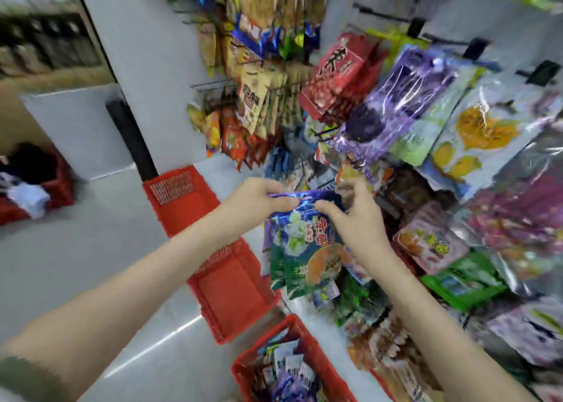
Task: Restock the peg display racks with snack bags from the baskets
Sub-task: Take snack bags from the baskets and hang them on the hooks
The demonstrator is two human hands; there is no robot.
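Both hands hold a bunch of blue-and-green snack bags [301,249] by their top edge, in front of the peg rack [380,146]. My left hand [259,199] pinches the top left corner with curled fingers. My right hand [350,216] pinches the top right part, thumb on the near side. The bags hang down below the hands. Below them stands a red basket [292,365] with several snack bags inside. An apparently empty red basket [231,292] sits just left of the hanging bags. The frame is blurred.
The peg rack at the right is crowded with hanging bags, among them red [338,76], purple [396,97] and yellow-printed [481,133] ones. A third red basket [179,194] stands behind, another [36,185] at far left. Grey floor [76,264] spreads to the left.
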